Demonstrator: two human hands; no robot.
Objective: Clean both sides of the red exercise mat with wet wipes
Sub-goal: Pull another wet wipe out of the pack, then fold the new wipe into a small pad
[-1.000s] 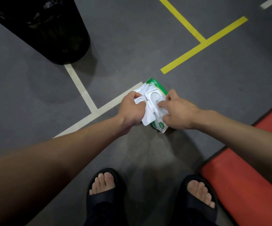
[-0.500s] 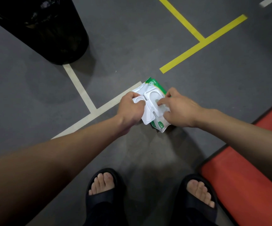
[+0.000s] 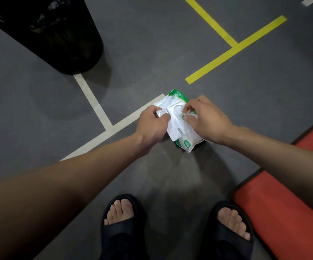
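Observation:
A white and green pack of wet wipes (image 3: pixel 179 127) lies on the grey floor in front of me, its white plastic lid flipped open. My left hand (image 3: pixel 152 126) grips the open lid flap at the pack's left side. My right hand (image 3: pixel 206 120) is over the pack's opening, thumb and forefinger pinching a bit of white wipe there. The red exercise mat (image 3: pixel 290 212) lies at the lower right, partly cut off by the frame edge and by my right forearm.
A black bin (image 3: pixel 58 32) lined with a black bag stands at the upper left. White and yellow tape lines (image 3: pixel 226 53) cross the floor. My two feet in black sandals (image 3: pixel 122 220) stand at the bottom, the right one close to the mat's edge.
My right hand has lifted from pressing on the pack and now pinches at the opening. My left hand keeps hold of the lid flap. The pack has barely shifted.

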